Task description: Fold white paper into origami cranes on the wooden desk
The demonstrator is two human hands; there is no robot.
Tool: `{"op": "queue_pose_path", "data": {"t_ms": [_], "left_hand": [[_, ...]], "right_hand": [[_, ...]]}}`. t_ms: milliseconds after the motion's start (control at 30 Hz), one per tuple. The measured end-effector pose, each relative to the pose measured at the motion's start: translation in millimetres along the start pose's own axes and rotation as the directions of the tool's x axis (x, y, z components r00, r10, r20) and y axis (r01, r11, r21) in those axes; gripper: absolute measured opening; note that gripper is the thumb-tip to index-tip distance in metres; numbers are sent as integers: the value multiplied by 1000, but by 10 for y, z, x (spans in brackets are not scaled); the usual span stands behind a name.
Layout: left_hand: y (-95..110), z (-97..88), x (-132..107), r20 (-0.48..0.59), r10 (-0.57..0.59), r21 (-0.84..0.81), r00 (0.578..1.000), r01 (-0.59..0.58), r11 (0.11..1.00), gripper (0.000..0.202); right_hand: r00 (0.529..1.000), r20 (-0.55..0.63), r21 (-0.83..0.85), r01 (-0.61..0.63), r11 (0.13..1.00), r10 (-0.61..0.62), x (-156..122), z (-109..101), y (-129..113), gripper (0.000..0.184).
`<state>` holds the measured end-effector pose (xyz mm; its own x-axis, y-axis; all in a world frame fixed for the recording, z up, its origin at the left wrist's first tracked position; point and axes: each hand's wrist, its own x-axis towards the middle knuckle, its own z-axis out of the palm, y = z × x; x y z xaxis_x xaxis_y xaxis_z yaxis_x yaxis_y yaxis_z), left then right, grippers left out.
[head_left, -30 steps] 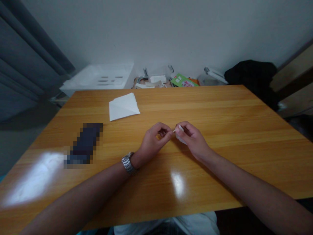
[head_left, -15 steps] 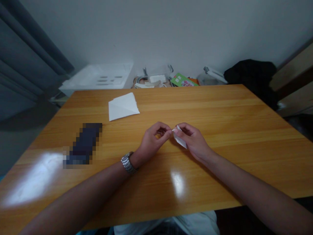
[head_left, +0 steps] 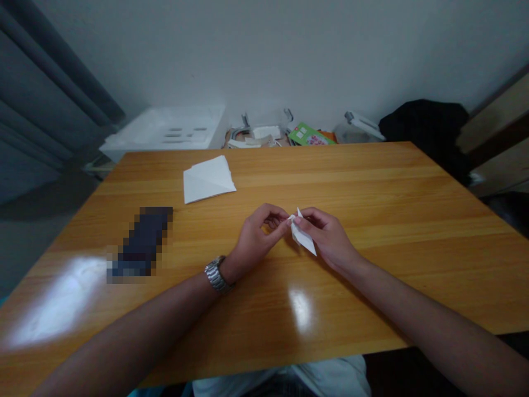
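A folded white paper (head_left: 305,241) is held over the middle of the surface (head_left: 384,193), seemingly so the right hand (head_left: 334,234) can steady its body while the left hand (head_left: 260,231) pinches its thin tip. It looks small, crisp and angular, with sharp points. White paper sheets (head_left: 209,181) lie toward the far left corner; a dark, pixelated object (head_left: 144,240) lies near the left edge.

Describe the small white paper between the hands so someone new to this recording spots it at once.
Over the wooden table, find the left hand, metal watch at its wrist, close to the right hand. Between them is the small white paper, with sharp, pointed corners. Unlike the larger white paper lying flat farther off, it is held.
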<state>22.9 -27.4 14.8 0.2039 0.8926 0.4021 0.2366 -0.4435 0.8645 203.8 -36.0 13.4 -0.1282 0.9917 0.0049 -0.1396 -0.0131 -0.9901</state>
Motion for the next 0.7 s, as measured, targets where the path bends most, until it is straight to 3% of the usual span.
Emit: {"op": "queue_pose_path", "data": {"t_ms": [200,700], "left_hand": [[-11,-14,-2,-4,14,21,1000,-13,1000,14],[-58,-7,40,-91,-160,-160,983,145,976,21]], "right_hand": [[1000,13,-60,17,998,-16,-17,13,-59,21],[996,75,-79,49,996,-43,11,-29,-6,30]]}}
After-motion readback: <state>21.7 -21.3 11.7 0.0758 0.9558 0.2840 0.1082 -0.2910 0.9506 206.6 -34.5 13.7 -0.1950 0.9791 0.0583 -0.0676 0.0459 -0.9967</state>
